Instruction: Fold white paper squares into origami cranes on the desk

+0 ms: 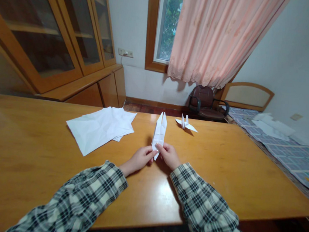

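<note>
Between my two hands is a white piece of folded paper (pixel 159 131), long and narrow, with two points at its far end split by a slit and one point at its near end. My left hand (pixel 142 157) pinches the lower left edge near the bottom point. On the lower right side, my right hand (pixel 169 155) grips the paper with its thumb lying on the front face. The fingers behind the paper are partly hidden. A finished white paper crane (pixel 186 123) stands on the table beyond my right hand, wings spread.
Several loose sheets of creased white paper (pixel 103 127) lie overlapped on the wooden table (pixel 38 177), left of my hands. Past the far edge are a brown armchair (pixel 205 99) and a pink curtain (pixel 216 33). A bed (pixel 285 145) borders the right side, a glass-door cabinet (pixel 57 38) the left.
</note>
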Demonstrator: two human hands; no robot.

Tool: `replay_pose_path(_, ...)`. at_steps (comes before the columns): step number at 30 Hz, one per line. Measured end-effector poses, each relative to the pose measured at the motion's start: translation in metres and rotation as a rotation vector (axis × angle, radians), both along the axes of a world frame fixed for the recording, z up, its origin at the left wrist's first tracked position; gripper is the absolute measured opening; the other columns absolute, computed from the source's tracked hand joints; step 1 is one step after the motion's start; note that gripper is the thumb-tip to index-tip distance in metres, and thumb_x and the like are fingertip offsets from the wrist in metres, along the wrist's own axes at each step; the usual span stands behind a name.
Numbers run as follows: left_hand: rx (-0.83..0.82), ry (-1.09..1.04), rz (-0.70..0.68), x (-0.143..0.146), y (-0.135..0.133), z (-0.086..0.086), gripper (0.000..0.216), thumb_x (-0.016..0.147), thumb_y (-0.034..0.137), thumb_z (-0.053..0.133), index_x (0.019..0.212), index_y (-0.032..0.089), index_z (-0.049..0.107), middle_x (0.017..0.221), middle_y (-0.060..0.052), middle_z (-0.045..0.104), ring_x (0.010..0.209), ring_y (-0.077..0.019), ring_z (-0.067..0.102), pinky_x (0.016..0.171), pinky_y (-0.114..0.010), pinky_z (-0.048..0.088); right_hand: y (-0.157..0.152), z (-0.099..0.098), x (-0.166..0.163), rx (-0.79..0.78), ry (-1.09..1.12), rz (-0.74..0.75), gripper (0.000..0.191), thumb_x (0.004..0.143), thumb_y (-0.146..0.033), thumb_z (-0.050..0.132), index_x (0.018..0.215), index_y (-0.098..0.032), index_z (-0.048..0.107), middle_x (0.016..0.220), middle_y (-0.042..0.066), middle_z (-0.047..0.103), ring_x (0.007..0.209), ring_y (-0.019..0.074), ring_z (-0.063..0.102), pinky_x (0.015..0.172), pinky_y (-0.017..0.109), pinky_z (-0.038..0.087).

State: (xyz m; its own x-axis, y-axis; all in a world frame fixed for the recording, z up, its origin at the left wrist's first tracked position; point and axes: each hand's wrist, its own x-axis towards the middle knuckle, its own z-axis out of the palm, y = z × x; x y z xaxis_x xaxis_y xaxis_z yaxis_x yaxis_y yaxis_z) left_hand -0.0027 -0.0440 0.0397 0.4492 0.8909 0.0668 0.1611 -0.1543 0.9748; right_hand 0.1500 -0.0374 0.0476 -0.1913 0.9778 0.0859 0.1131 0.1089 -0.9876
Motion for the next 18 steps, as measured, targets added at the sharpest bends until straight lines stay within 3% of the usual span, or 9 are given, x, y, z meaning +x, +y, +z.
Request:
replay_pose_path(11,-0.033,0.022,-0.107,-0.0013,-0.0035,0.0053,0.039,0.083,0.051,0.051,0.076,0.013,0.057,0.061,0.000,0.055,0.055,-0.0103,0.052,0.051,-0.021,0.042,-0.0004,0.0001,0.0011,0.018,0.045,-0.058,0.048,0.075,-0.062,0.055,0.060,-0.016,0.052,0.045,-0.005,0.043,0.041,0.0074,0.038,0.040,0.021,0.027)
replay_pose_path(18,0.034,0.041,-0.093,-0.0025,-0.0015,-0.0013,0.036,0.085,0.047,0.050,0.076,0.013,0.057,0.060,0.001,0.054,0.053,-0.0096,0.051,0.051,-0.020,0.041,-0.0005,-0.0026,-0.0006,-0.059,0.098,0.008,0.048,0.073,-0.062,0.058,0.065,-0.015,0.055,0.046,-0.003,0.050,0.041,0.0081,0.043,0.039,0.020,0.031)
